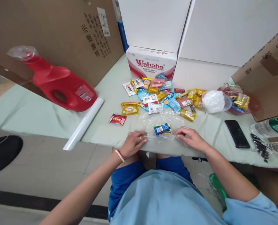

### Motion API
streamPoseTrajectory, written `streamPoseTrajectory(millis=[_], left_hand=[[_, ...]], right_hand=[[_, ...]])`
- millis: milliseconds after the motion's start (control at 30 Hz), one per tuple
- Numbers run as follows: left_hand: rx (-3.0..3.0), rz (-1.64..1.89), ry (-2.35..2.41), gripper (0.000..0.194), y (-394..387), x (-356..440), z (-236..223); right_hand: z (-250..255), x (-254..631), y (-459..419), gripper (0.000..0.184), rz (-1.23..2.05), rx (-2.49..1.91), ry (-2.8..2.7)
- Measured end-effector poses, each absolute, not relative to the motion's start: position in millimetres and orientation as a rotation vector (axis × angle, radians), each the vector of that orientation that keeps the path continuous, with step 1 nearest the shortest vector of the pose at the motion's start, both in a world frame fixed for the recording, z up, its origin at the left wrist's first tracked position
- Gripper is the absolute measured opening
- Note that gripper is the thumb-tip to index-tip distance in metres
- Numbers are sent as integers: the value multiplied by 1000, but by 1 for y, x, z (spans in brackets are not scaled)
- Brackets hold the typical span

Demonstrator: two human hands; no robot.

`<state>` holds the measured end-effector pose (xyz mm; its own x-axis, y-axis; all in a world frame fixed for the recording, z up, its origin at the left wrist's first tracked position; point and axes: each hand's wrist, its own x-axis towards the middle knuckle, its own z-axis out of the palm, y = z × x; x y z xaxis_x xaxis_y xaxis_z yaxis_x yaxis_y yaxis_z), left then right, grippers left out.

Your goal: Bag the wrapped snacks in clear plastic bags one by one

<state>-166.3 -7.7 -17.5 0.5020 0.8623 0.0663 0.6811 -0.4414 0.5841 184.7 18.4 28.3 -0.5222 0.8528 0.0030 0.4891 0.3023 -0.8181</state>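
Observation:
A sheet of clear plastic film (150, 120) lies flat on the cloth-covered table in front of me. On it rest a blue snack packet (159, 130) and a yellow one partly under it. My left hand (134, 143) holds the film's near left edge, fingers bent and pointing inward. At the opposite edge, my right hand (191, 137) pinches the film between thumb and fingers. Just beyond the film spreads a pile of wrapped snacks (162, 97) in yellow, blue, white and red. A red packet (117, 119) and a yellow packet (130, 109) lie to the left.
At left lie a white roll (84, 125) and a red jug (61, 84). A Wahaha carton (151, 64) stands behind the pile. On the right are a bowl with white plastic (213, 101), a phone (237, 133), keys (261, 147) and bottles (268, 128). Cardboard boxes (59, 37) flank the table.

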Motion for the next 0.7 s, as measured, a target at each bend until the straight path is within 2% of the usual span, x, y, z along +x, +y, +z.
streamPoseTrajectory(millis=[167,233,333,400,433,467,533,567,700], left_hand=[[1983,624,1336,45,5,-159,-16],[2001,585,1306,39,5,-161,-14],[2087,492,1251,70,0,-165,-10],[2130,477,1256,74,-4,-165,-11],[2146,490,1273,69,-5,-164,-12],[2153,517,1296,59,-5,-162,-14],[2131,601,1347,31,-3,-156,-19],[2095,656,1377,24,-1,-152,-23],[1815,811,1604,52,11,-137,-32]], right_hand=[[25,179,67,37,1341,-1392,-1911],[25,179,77,42,1271,-1440,-1935],[34,182,72,59,1082,-1318,-2126],[40,184,62,82,943,-1163,-2308],[41,184,57,83,876,-1111,-2379],[41,184,54,73,825,-1086,-2423],[38,181,54,37,833,-1088,-2426],[35,179,57,27,888,-1106,-2393],[27,173,81,32,1177,-1338,-2252]])
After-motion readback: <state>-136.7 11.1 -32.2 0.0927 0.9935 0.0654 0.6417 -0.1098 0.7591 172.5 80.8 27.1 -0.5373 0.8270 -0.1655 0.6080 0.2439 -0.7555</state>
